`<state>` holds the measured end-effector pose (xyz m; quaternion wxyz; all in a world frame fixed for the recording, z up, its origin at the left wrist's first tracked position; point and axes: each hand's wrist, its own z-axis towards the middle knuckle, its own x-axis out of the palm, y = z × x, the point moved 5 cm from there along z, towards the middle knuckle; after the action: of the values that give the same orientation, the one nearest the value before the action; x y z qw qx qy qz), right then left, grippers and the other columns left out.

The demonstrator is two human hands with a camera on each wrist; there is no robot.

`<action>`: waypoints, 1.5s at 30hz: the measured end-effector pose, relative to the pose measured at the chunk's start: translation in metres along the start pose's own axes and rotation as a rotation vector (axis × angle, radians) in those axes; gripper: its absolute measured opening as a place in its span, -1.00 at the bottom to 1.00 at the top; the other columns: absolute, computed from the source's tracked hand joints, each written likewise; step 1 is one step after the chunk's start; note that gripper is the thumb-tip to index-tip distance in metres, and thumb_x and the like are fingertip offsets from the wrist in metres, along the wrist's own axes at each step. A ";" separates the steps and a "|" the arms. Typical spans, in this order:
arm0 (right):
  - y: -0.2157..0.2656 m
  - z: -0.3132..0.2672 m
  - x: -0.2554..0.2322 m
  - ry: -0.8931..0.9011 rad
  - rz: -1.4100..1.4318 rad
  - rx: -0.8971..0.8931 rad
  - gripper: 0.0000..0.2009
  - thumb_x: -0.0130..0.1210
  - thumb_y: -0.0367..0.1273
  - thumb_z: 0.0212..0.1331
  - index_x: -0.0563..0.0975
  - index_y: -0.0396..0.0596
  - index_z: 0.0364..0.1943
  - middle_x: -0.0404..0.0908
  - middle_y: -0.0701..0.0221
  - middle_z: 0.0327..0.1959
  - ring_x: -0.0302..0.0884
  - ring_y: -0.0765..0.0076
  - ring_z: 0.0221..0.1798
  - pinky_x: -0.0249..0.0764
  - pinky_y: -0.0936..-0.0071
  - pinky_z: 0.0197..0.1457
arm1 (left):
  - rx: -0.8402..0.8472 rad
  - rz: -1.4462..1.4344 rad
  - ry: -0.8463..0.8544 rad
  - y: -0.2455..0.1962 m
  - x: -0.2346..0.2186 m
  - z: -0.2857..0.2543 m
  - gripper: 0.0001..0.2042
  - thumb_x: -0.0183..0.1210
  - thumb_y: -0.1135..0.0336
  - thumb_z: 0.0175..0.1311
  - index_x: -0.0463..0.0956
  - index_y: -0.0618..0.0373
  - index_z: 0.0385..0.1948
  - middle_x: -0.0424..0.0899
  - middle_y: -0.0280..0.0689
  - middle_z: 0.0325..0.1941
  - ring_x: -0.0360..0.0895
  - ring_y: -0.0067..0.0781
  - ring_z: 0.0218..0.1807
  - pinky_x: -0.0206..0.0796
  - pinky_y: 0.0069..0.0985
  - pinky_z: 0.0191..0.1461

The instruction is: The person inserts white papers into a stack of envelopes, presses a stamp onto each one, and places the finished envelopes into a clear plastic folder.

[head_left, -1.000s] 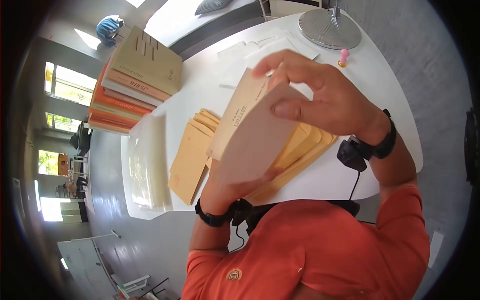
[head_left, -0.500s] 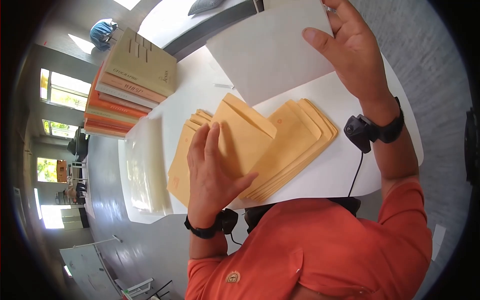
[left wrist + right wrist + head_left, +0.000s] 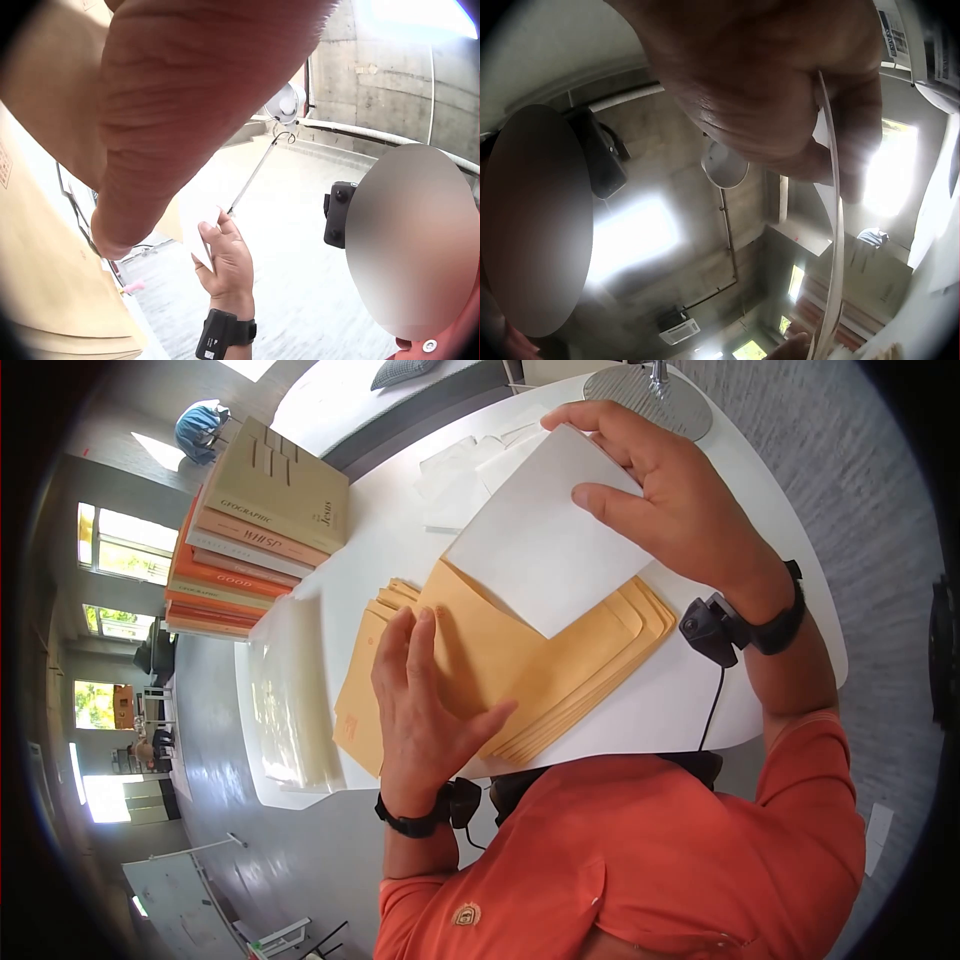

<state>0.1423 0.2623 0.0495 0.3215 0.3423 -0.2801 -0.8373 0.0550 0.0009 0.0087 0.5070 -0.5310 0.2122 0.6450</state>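
Note:
My right hand (image 3: pixel 670 500) pinches a thin booklet (image 3: pixel 550 530), thumb on its blank white face and fingers behind. In the right wrist view the booklet (image 3: pixel 836 225) appears edge-on, slightly bowed. Its near edge lies at the mouth of a tan envelope (image 3: pixel 480 625); how far it reaches inside I cannot tell. Resting on the envelope, my left hand (image 3: pixel 420 710) has its fingers stretched out and thumb spread. More tan envelopes (image 3: pixel 625 650) are stacked beneath on the right, others (image 3: pixel 360 670) on the left.
Stacked books (image 3: pixel 250 550) stand at the table's far left. In front of them lie clear plastic sleeves (image 3: pixel 290 700). White papers (image 3: pixel 455 500) and a round metal base (image 3: pixel 650 405) are at the back. A pink-handled stamp (image 3: pixel 133 287) shows in the left wrist view.
Both hands held the booklet at first, its printed side showing. The left hand then moved down onto the envelope. The right hand swung the booklet away, then brought it back to the envelope's mouth.

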 end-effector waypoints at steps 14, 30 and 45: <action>0.001 -0.011 0.035 0.092 0.131 0.229 -0.50 0.14 -0.53 0.26 0.36 -0.18 0.31 0.57 0.42 -0.29 0.43 0.64 -0.28 0.43 0.61 -0.18 | 0.052 -0.060 0.020 -0.010 0.009 0.003 0.12 0.64 0.17 -0.32 0.16 0.07 0.45 0.19 0.12 0.44 0.19 0.18 0.44 0.11 0.01 0.41; 0.003 -0.017 0.056 0.117 -0.024 0.034 -0.74 0.19 -0.45 0.18 0.46 -0.10 -0.06 0.71 0.38 -0.44 0.55 0.38 -0.53 0.43 0.46 -0.41 | 0.038 -0.018 0.031 -0.012 0.009 0.007 0.10 0.62 0.11 -0.26 0.15 0.08 0.45 0.18 0.12 0.43 0.21 0.19 0.42 0.12 0.02 0.40; -0.006 -0.010 0.041 0.093 -0.034 0.075 -0.76 0.20 -0.42 0.19 0.51 -0.14 -0.08 0.67 0.44 -0.44 0.45 0.58 -0.51 0.40 0.57 -0.40 | 0.030 -0.003 0.031 -0.003 0.004 0.005 0.10 0.64 0.17 -0.31 0.18 0.08 0.44 0.21 0.09 0.45 0.20 0.17 0.45 0.14 -0.01 0.42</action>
<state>0.1247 0.2333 0.0230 0.3069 0.3974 -0.2900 -0.8147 0.0558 0.0084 0.0078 0.5125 -0.5337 0.2287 0.6326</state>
